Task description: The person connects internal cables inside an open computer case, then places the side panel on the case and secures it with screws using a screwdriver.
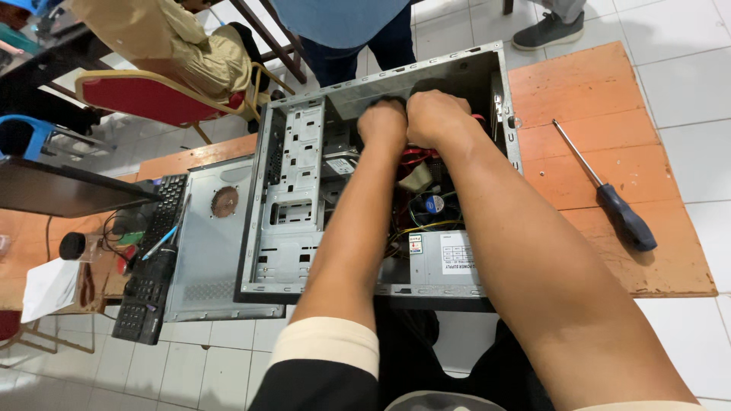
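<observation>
Metal case (pixel 293 190), hands (pixel 411 122) deep inside

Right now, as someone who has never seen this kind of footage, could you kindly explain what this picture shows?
The picture comes from a camera worn on a person's head, looking down along both bare arms. The left hand and right hand reach deep into an open computer case lying on a wooden table; what the fingers grip is hidden. Its removed side panel and a black keyboard lie to the left, a screwdriver to the right. Another person stands beyond the table.
</observation>
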